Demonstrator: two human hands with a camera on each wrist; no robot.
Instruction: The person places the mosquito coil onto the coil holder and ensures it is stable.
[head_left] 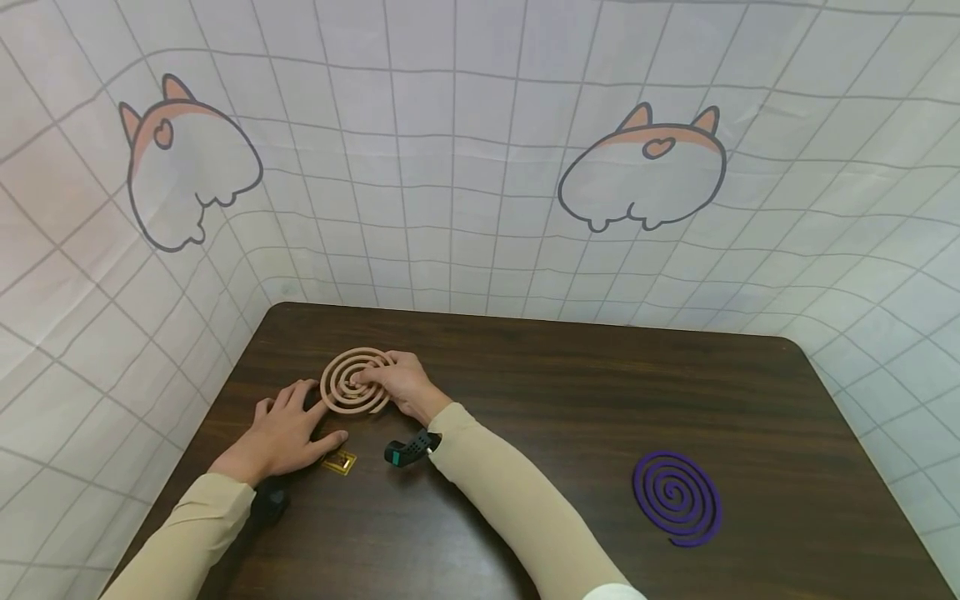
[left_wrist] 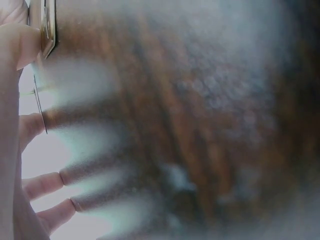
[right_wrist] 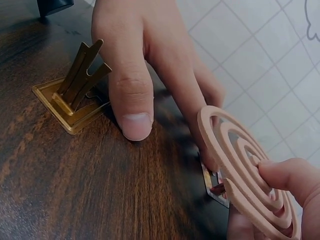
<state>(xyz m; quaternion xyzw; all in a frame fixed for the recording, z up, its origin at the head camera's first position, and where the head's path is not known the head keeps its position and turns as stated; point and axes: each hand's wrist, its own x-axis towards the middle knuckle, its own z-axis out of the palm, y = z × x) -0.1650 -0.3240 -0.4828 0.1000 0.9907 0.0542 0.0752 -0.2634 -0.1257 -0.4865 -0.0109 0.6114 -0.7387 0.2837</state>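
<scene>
In the head view my right hand (head_left: 405, 385) pinches a beige mosquito coil (right_wrist: 215, 145), thumb near its centre, above the table's back left. The right wrist view shows the coil tilted. My left hand (head_left: 283, 437) rests beside it with fingers spread, its index finger near the coil's edge. That fingertip touches a small shiny plate (right_wrist: 207, 182), mostly hidden by the coil and finger. Next to the left thumb lies a gold metal coil stand (right_wrist: 60, 107) with upright prongs. The left wrist view is mostly blurred tabletop, with fingertips at its left side.
A purple mosquito coil (head_left: 673, 492) lies flat on the right part of the dark wooden table (head_left: 540, 392). White grid-patterned fabric (head_left: 480, 167) surrounds the table's back and sides. A black wrist device (head_left: 408, 450) sits at the right wrist, another (head_left: 270, 504) at the left.
</scene>
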